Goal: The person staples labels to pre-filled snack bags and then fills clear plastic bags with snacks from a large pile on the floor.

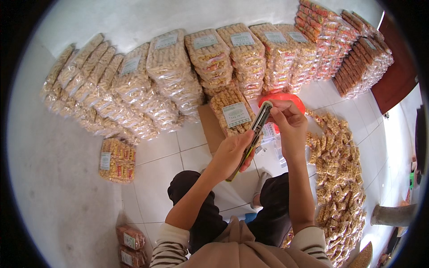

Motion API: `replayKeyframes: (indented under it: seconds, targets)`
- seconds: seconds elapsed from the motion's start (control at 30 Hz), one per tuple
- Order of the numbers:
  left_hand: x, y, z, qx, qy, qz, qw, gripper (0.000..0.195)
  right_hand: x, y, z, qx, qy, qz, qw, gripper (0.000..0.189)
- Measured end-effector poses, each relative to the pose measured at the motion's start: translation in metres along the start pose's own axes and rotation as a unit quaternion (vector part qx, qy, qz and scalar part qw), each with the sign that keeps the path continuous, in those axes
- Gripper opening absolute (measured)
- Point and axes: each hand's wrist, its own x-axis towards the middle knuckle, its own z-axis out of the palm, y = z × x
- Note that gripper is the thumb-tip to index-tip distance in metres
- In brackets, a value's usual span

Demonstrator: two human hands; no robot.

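Observation:
My left hand (pixel 232 152) grips a long, narrow stapler (pixel 260 121) with a dark metal channel and a yellow-green edge, held aslant above the floor. At its upper end, the thumb and fingers of my right hand (pixel 291 125) pinch the tip. Whether a small piece sits between those fingers is hidden. Just beyond the stapler lies a clear bag of curled snacks (pixel 219 100) with a white and green label (pixel 236 114). Part of a cardboard sheet (pixel 209 127) shows at the bag's left side.
Tall stacks of bagged snacks (pixel 171 73) line the wall. Near my right hand is a red plastic bag (pixel 295 100). Many small snack packets (pixel 338 181) cover the tiles to the right. One bagged pack (pixel 117 160) lies left, and brown packs (pixel 131 239) sit lower left.

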Motion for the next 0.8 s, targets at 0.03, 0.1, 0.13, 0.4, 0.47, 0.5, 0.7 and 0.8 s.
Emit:
replayKeyframes:
  seconds: [0.03,0.1,0.13,0.4,0.47,0.5,0.7,0.8]
  targets:
    - [-0.002,0.003,0.001,0.0,-0.005,0.005,1.0,0.054,-0.001,-0.004,0.001,0.006,-0.004,-0.008,1.0,0.018]
    - [-0.006,0.005,0.001,-0.01,-0.026,0.021,0.999,0.051,-0.004,-0.01,0.002,0.012,-0.011,-0.018,1.0,0.018]
    - [-0.007,0.005,0.001,-0.021,-0.041,0.032,0.998,0.049,-0.005,-0.013,0.003,0.013,-0.014,-0.021,1.0,0.019]
    - [-0.014,0.017,0.009,-0.134,-0.087,0.036,0.987,0.043,-0.01,-0.021,0.007,0.037,-0.037,0.015,0.999,0.021]
    - [-0.014,0.018,0.011,-0.19,-0.104,0.028,0.976,0.044,-0.013,-0.026,0.011,0.042,-0.043,0.024,0.998,0.021]
    - [-0.015,0.018,0.01,-0.216,-0.117,0.018,0.969,0.044,-0.014,-0.03,0.013,0.042,-0.044,0.025,0.998,0.022]
    - [-0.021,0.029,0.015,-0.297,-0.139,-0.02,0.945,0.044,-0.013,-0.044,0.018,0.013,-0.057,-0.013,0.998,0.024]
    - [-0.019,0.035,0.018,-0.315,-0.123,-0.02,0.941,0.043,-0.007,-0.048,0.02,0.0,-0.069,-0.043,0.997,0.025]
